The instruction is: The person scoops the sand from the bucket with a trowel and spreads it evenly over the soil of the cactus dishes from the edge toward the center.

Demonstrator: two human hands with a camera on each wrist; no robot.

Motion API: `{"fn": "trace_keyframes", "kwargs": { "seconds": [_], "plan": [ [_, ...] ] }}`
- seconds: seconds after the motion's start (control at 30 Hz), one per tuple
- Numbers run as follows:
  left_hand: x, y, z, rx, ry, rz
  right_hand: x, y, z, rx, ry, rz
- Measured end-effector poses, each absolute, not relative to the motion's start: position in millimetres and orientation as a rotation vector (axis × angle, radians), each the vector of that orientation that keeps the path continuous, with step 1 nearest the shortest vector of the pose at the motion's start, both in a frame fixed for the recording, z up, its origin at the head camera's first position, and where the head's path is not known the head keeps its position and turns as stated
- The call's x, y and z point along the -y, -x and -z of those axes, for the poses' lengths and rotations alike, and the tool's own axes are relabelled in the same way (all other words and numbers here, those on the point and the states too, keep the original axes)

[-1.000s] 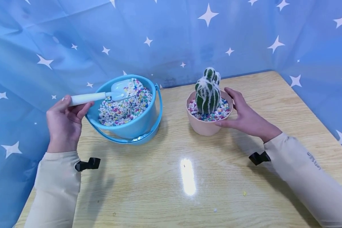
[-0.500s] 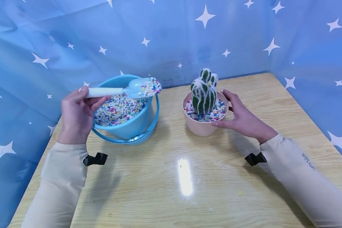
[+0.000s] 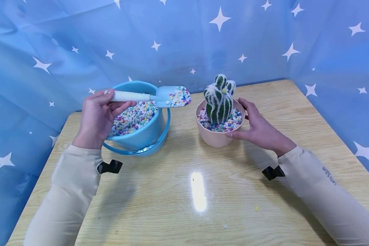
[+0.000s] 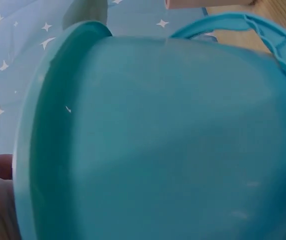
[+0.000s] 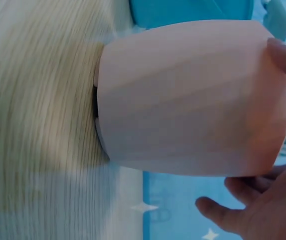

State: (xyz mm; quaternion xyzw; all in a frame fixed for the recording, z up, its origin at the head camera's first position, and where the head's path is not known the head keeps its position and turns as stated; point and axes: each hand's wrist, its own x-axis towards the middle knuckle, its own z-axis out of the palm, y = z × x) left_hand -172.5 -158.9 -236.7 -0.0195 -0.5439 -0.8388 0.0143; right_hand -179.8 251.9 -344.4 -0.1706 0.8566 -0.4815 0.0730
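Note:
My left hand (image 3: 95, 114) grips the white handle of a toy shovel (image 3: 163, 96) above the bucket's rim. Colourful small pebbles (image 3: 180, 97) lie on its light blue blade, which reaches past the right side of the blue bucket (image 3: 142, 136). More pebbles (image 3: 132, 119) fill the bucket. To the right, a pink flowerpot (image 3: 216, 139) holds a green cactus (image 3: 219, 106) with white fuzz, set in similar pebbles. My right hand (image 3: 259, 131) holds this pot by its right side, thumb at the front, fingers behind. In the left wrist view the bucket wall (image 4: 173, 130) hides most of the hand.
A wooden table (image 3: 160, 205) carries everything. The bucket's handle (image 3: 120, 150) hangs down at its front. Blue cloth (image 3: 178, 41) with white stars stands behind and at the sides. Tiny loose bits, one of them yellow (image 3: 256, 208), lie on the tabletop.
My left hand has moved right with the loaded shovel, from inside the bucket to past its right rim, towards the pot. My right hand keeps its hold on the pot.

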Motion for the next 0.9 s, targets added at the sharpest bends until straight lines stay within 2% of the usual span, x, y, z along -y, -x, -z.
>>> {"fn": "trace_keyframes", "kwargs": {
  "seconds": [0.9],
  "plan": [
    [127.5,196.7,233.8,1.964,0.028,2.476,-249.5,176.6,342.1,-2.581,0.465,1.4]
  ]
}}
